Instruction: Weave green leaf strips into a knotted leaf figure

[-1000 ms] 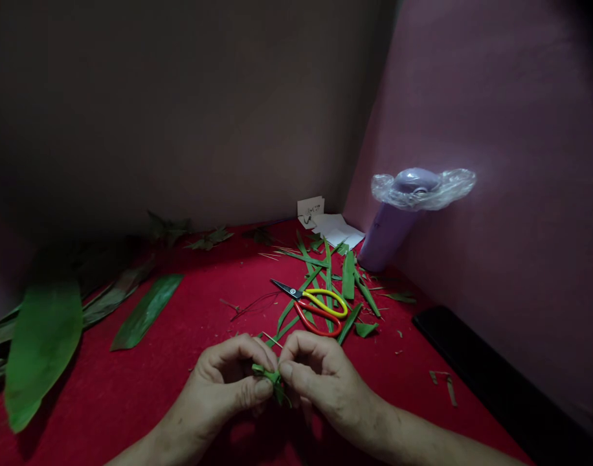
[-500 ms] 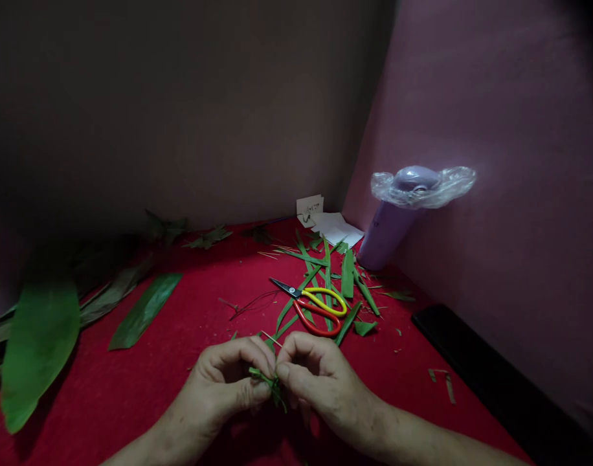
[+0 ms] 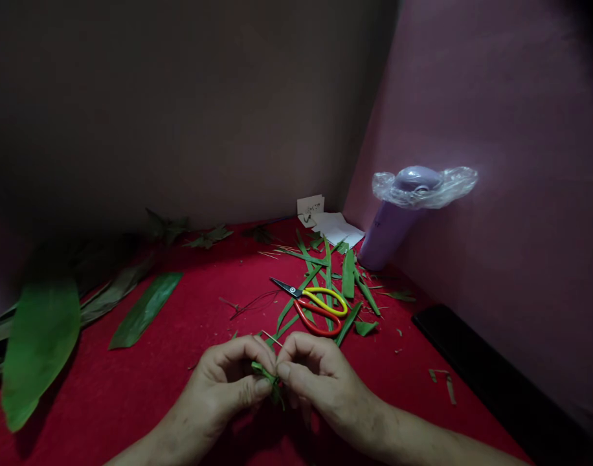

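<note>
Leaf piece (image 3: pixel 261 368), perhaps folded, between hands (image 3: pixel 322 380)

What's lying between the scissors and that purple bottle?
In the head view, cut green leaf pieces lie between the scissors and the purple bottle.

- Left hand (image 3: pixel 212 383): I see it bare, with a short thumbnail (image 3: pixel 264 386) and creased thumb knuckle (image 3: pixel 248 388).
- Right hand (image 3: pixel 328 380): bare too, as is the forearm (image 3: pixel 423 435) I see.

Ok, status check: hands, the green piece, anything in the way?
Left hand pinches green leaf piece; right hand pinched closed beside it, contents hidden. Leaf piece partly covered. Scissors lie beyond both hands, nothing visibly blocking.
</note>
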Demonstrator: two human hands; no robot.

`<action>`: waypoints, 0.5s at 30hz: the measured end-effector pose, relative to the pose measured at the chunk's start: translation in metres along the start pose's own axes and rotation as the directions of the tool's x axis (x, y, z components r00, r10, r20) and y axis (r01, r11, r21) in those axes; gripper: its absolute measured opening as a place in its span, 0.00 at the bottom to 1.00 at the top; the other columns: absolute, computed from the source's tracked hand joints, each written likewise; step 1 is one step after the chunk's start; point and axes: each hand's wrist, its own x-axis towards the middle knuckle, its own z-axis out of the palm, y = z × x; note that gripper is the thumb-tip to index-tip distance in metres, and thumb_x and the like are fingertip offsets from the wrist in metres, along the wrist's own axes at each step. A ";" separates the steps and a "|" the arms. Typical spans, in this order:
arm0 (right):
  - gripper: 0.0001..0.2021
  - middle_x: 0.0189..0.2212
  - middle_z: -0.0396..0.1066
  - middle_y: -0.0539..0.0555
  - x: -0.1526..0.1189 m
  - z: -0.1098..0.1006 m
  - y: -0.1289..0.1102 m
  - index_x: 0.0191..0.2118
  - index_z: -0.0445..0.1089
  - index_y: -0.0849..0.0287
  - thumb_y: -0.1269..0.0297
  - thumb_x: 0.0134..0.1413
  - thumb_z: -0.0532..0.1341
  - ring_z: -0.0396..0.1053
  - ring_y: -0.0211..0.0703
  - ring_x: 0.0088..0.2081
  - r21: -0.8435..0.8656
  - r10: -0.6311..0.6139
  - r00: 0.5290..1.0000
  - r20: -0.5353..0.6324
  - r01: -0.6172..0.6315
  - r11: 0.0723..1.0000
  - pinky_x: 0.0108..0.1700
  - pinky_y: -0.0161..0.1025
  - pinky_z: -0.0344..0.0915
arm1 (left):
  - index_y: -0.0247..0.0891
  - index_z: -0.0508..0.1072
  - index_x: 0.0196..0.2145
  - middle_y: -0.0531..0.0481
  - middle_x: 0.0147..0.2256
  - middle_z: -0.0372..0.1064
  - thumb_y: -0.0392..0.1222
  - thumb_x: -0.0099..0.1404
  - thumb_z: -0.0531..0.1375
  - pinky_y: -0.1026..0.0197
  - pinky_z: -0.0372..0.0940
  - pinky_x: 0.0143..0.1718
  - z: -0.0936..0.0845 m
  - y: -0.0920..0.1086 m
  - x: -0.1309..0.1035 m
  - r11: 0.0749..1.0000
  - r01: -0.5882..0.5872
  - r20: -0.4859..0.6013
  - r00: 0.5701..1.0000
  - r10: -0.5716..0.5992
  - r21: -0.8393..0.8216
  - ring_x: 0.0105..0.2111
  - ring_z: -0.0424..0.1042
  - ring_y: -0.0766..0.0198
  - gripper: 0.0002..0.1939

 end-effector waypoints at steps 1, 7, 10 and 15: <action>0.08 0.16 0.58 0.43 0.000 0.000 -0.001 0.27 0.62 0.60 0.62 0.51 0.57 0.54 0.29 0.16 -0.016 -0.002 1.000 -0.015 0.002 1.000 0.18 0.27 0.52 | 0.37 0.75 0.25 0.54 0.23 0.69 0.37 0.53 0.66 0.66 0.59 0.25 0.001 0.000 0.000 1.000 0.007 -0.011 1.000 -0.007 -0.002 0.23 0.65 0.68 0.02; 0.08 0.16 0.58 0.44 0.002 -0.002 -0.009 0.25 0.62 0.60 0.63 0.50 0.57 0.56 0.31 0.18 -0.138 -0.051 0.992 -0.117 0.035 0.990 0.20 0.29 0.53 | 0.38 0.75 0.31 0.54 0.22 0.70 0.40 0.54 0.65 0.67 0.60 0.24 0.003 0.002 0.000 0.998 0.033 -0.085 0.996 -0.029 0.055 0.21 0.65 0.68 0.06; 0.06 0.16 0.58 0.44 0.003 -0.002 -0.008 0.24 0.61 0.60 0.66 0.49 0.57 0.55 0.31 0.18 -0.185 -0.081 0.985 -0.153 0.052 0.981 0.20 0.30 0.53 | 0.37 0.75 0.30 0.54 0.20 0.68 0.41 0.55 0.64 0.67 0.59 0.23 0.002 0.002 0.000 0.991 0.050 -0.086 0.995 -0.040 0.121 0.20 0.63 0.69 0.05; 0.06 0.17 0.59 0.46 0.002 -0.001 -0.006 0.24 0.61 0.60 0.67 0.49 0.57 0.56 0.32 0.19 -0.225 -0.105 0.982 -0.156 0.068 0.972 0.21 0.30 0.53 | 0.36 0.76 0.30 0.53 0.23 0.66 0.41 0.56 0.63 0.66 0.59 0.25 0.002 0.001 -0.001 0.981 0.025 -0.032 0.999 -0.019 0.191 0.23 0.62 0.68 0.06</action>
